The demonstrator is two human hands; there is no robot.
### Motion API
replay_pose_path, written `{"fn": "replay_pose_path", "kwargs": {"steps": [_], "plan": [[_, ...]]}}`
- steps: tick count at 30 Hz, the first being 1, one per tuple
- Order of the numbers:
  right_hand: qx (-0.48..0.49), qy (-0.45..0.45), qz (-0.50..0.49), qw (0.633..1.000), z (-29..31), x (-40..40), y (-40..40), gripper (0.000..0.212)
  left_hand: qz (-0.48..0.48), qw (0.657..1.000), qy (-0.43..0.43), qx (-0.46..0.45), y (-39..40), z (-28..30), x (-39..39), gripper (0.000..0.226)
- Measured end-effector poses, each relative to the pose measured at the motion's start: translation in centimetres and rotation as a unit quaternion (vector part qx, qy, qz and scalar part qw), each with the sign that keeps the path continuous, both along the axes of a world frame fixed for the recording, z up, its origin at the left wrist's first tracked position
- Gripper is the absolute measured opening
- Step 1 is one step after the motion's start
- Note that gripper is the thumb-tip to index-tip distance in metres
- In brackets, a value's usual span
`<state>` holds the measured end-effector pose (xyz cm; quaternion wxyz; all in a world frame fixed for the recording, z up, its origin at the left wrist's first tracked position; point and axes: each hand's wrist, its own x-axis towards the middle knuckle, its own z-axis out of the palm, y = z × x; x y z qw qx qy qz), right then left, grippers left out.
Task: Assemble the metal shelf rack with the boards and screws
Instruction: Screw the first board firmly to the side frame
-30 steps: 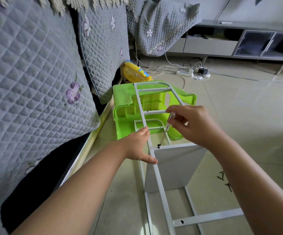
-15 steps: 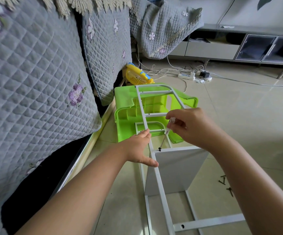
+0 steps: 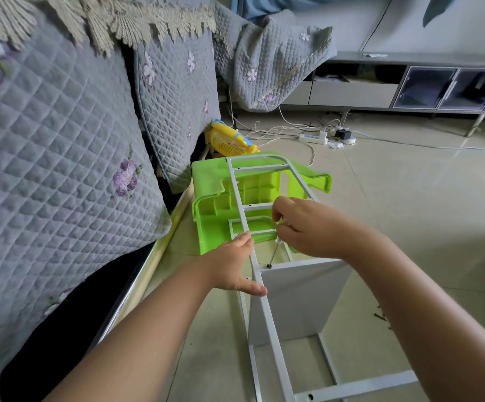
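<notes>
A white metal rack frame (image 3: 270, 323) lies on its side on the floor, its far end over a green plastic stool (image 3: 215, 204). A white board (image 3: 296, 300) stands between the frame's rails. My left hand (image 3: 232, 262) rests against the near rail with fingers extended and the thumb on the rail. My right hand (image 3: 302, 227) grips a screwdriver (image 3: 274, 252) by its clear handle. The tip sits on a dark screw (image 3: 269, 266) at the board's top left corner.
A grey quilted sofa (image 3: 61, 158) runs along the left. A yellow fan (image 3: 229, 139), a power strip (image 3: 313, 137) and cables lie beyond the stool. Loose dark screws (image 3: 380, 316) lie on the tiles at right. A low grey cabinet (image 3: 409, 85) stands at the back.
My right hand has turned on the screwdriver handle, with its fingers shifted round it. The view has drifted slightly. My left hand stays on the rail.
</notes>
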<state>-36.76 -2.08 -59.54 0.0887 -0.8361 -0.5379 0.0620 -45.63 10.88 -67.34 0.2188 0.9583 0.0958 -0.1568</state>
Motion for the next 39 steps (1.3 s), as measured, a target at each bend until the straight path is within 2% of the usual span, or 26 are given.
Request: {"fn": "replay_pose_path", "kwargs": {"steps": [3,8,11,13,15,17,20,22,24,28,34,36,39], "plan": [[-0.009,0.025,0.005,1.000,0.6,0.0,-0.1,0.020,0.001,1.000,0.002,0.003,0.0,0.0,0.0,0.102],[-0.087,-0.089,-0.039,0.991,1.1,0.2,0.6,0.041,0.002,1.000,0.010,0.004,0.0,-0.2,0.1,0.103],[-0.086,-0.138,-0.076,0.984,0.8,0.0,1.1,0.050,0.004,1.000,0.012,-0.001,0.0,-0.2,0.1,0.103],[-0.073,-0.125,-0.079,0.986,0.7,0.0,0.8,0.046,0.006,1.000,0.013,-0.003,-0.2,-0.3,0.1,0.104],[-0.069,-0.071,-0.048,0.994,0.6,0.1,0.3,0.026,0.007,1.000,0.013,-0.003,-0.2,-0.3,0.0,0.105],[-0.077,-0.059,-0.009,0.995,0.7,0.2,-0.2,0.012,0.004,1.000,0.011,-0.001,-0.2,-0.3,0.0,0.105],[-0.090,-0.075,-0.020,0.993,1.3,-0.1,-0.2,0.023,0.000,1.000,0.009,0.001,-0.3,-0.2,-0.2,0.104],[-0.104,-0.122,-0.016,0.987,1.6,-0.6,0.0,0.031,0.001,1.000,0.012,0.002,-0.4,-0.3,-0.2,0.104],[-0.134,-0.163,-0.009,0.978,1.4,-0.9,0.7,0.028,0.004,1.000,0.013,0.002,-0.6,-0.4,-0.3,0.104],[-0.157,-0.133,-0.033,0.978,1.3,-1.8,1.3,0.020,0.003,1.000,0.016,-0.008,-1.0,-0.5,-0.5,0.108],[-0.209,-0.119,0.027,0.970,3.0,-2.3,-0.2,0.012,0.003,1.000,0.013,-0.011,-0.9,-0.4,-0.5,0.109],[-0.188,-0.131,0.028,0.973,3.0,-2.0,-0.1,0.013,0.006,1.000,0.013,-0.012,-0.8,-0.5,-0.4,0.108],[-0.151,-0.136,0.009,0.979,2.8,-1.8,0.2,0.028,0.011,1.000,0.015,-0.015,-0.8,-0.5,-0.3,0.107]]}}
